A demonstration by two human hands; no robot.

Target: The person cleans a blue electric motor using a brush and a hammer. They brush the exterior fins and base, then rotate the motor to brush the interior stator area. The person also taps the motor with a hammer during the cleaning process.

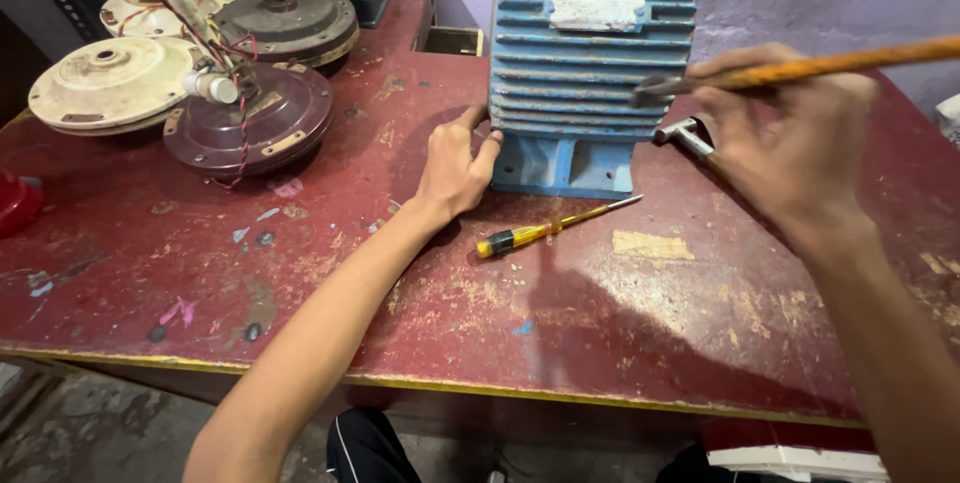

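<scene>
The blue ribbed cast-metal motor housing (590,63) stands upright at upper centre of the frame, left hand (455,168) spread open against its lower-left corner, right hand (795,148) wrapped round an orange-handled brush (800,70) lying crosswise, bristles touching its right-side fins.

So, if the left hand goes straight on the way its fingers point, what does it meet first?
The left hand already touches the blue finned motor housing at its lower left corner, so it meets that housing at once.
</scene>
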